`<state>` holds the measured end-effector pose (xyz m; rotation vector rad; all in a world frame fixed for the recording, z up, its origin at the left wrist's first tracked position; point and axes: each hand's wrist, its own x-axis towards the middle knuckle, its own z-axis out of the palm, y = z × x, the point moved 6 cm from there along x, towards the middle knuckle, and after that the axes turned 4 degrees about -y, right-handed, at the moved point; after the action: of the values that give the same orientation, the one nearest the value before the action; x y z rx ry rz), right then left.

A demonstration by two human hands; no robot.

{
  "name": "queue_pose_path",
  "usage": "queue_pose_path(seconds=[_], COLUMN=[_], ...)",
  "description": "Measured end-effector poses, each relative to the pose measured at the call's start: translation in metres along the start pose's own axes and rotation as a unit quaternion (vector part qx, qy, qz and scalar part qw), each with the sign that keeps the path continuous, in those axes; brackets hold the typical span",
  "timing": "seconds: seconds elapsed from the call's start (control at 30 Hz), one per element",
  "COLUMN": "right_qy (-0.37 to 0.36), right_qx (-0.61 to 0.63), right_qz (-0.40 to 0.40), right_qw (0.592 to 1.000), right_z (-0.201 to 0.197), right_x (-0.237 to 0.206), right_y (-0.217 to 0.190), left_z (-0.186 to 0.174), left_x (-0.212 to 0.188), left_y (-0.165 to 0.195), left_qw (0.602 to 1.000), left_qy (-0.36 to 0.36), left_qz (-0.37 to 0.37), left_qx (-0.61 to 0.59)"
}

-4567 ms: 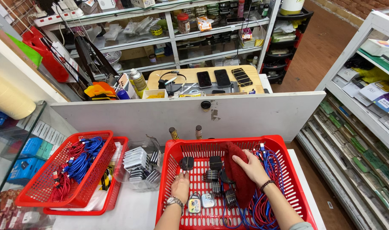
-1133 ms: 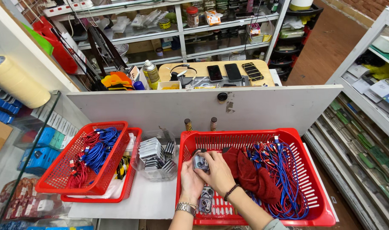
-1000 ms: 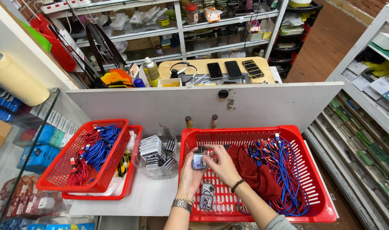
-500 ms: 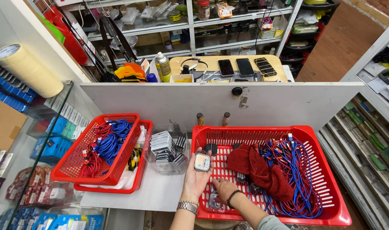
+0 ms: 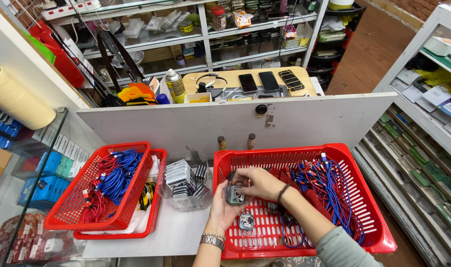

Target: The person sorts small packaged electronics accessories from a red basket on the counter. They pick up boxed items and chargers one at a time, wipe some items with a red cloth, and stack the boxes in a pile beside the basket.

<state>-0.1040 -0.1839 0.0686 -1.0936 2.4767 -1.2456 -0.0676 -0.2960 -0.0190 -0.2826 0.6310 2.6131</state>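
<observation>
resting in the left hand [image 5: 224, 210], a small grey square gadget [image 5: 235, 195] with a dark face sits over the left end of the big red basket [image 5: 366, 195], the fingers curled under it and holding it up. the right hand [image 5: 259, 182] comes over from three o'clock, its fingertips pinched narrow on the gadget's top edge. a second gadget of the same kind [image 5: 246, 221] lies on the basket floor just at six o'clock of the first. at three o'clock in the same basket a tangle of blue and red cables [image 5: 329, 190] fills the right half, with dark red cloth [image 5: 312, 198] between it and the right wrist. at nine o'clock, just outside the basket, a clear plastic tub [image 5: 186, 185] holds stacked small flat packs. further at nine o'clock two nested red baskets [image 5: 74, 210] carry more blue and red cables. at twelve o'clock a white board [image 5: 235, 123] walls off a wooden bench with phones [image 5: 257, 82] and a spray can [image 5: 174, 85].
</observation>
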Motion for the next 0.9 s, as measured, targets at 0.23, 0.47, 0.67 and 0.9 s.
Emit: queue_pose_path(seconds=[0.23, 0.47, 0.67, 0.9], right_qy=[0.145, -0.214, 0.037, 0.063], right_qx=[0.032, -0.262, -0.064, -0.094], right_qz=[0.259, 0.150, 0.132, -0.003], right_qw=[0.954, 0.929, 0.988, 0.994], right_z=[0.038, 0.126, 0.028, -0.014], right_x=[-0.013, -0.037, -0.024, -0.019], right_y=[0.051, 0.057, 0.022, -0.052], left_z=[-0.011, -0.021, -0.022, 0.010], left_x=[-0.003, -0.015, -0.012, 0.007], left_y=[0.025, 0.039, 0.035, 0.006], left_qw=[0.997, 0.995, 0.992, 0.996], left_qy=[0.046, 0.054, 0.073, 0.023], left_qz=[0.051, 0.079, 0.080, 0.044], left_qx=[0.021, 0.021, 0.062, 0.076])
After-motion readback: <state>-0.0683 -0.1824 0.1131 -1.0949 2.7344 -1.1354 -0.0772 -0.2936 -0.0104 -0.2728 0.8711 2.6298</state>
